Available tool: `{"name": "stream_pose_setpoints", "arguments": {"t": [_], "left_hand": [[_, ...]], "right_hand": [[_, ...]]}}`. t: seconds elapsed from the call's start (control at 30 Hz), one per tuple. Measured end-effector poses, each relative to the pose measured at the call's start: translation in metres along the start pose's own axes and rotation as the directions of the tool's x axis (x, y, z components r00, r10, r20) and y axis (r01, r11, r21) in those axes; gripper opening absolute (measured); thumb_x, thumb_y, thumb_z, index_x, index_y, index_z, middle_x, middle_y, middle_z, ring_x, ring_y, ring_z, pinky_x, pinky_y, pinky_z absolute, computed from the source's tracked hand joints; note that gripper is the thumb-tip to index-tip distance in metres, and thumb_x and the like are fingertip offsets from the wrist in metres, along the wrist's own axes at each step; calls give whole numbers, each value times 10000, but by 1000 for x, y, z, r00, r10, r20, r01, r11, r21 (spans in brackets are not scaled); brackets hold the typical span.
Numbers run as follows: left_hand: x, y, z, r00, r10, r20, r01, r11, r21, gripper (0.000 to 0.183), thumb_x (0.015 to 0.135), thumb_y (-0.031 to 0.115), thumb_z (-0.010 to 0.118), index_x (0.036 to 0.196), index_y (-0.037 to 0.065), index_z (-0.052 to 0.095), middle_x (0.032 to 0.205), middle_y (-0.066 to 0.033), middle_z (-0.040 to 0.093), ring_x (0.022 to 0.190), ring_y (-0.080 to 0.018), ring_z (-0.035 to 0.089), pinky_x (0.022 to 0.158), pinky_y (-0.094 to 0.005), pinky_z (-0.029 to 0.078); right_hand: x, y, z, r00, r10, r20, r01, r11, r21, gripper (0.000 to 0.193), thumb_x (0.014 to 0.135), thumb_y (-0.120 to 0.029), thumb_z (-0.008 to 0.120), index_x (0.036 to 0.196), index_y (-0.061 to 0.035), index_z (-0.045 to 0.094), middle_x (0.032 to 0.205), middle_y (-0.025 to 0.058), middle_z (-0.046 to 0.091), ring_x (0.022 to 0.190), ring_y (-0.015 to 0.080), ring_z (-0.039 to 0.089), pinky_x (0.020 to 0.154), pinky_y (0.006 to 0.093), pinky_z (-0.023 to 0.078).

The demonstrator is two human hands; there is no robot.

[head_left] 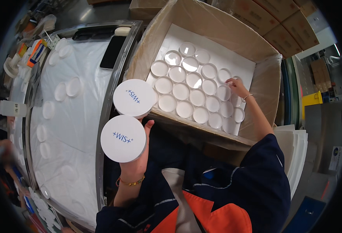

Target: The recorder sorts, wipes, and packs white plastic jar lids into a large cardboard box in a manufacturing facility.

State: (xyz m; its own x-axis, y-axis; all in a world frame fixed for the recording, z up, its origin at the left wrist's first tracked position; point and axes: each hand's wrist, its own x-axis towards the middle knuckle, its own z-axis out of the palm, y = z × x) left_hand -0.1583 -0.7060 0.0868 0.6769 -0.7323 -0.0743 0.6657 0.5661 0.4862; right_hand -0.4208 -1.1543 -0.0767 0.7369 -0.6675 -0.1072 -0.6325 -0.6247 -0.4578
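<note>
My left hand (137,166) holds two white round lids, their tops with blue print facing up. The nearer lid (123,138) overlaps the edge of the farther lid (133,97). My right hand (238,87) reaches into the large cardboard box (204,20), its fingers closed at the rim of a white round lid (223,93). Rows of similar white lids (180,91) lie hollow side up on a white sheet (183,33) in the box. My left palm and most of its fingers are hidden beneath the lids.
Left of the box runs a plastic-covered work table (81,128) with a metal edge and scattered white lids (74,86). A black flat device (113,52) lies near its far corner. Stacked cartons (281,24) stand behind the box; white sheets (295,155) lean at right.
</note>
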Motion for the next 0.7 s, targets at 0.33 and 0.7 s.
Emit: {"name": "stream_pose_setpoints", "arguments": {"t": [0.33, 0.7], "left_hand": [[-8, -3, 1, 995, -93, -23, 96, 968, 233, 470, 975, 375, 452, 1336, 75, 425, 1425, -125, 392, 1336, -313, 355, 1097, -516, 307], [-27, 1, 26, 928, -350, -129, 327, 929, -172, 512, 925, 420, 553, 1325, 124, 434, 1353, -5, 426, 1323, -180, 362, 1094, -394, 320]], "right_hand": [[-13, -185, -26, 972, -185, 147, 180, 982, 50, 517, 943, -313, 560, 1391, -94, 420, 1132, 204, 587, 1095, 321, 548, 951, 407, 441], [-88, -338, -44, 747, -443, 496, -534, 44, 844, 645, 918, -430, 586, 1386, -31, 391, 1214, 85, 592, 1097, 178, 585, 924, 383, 488]]}}
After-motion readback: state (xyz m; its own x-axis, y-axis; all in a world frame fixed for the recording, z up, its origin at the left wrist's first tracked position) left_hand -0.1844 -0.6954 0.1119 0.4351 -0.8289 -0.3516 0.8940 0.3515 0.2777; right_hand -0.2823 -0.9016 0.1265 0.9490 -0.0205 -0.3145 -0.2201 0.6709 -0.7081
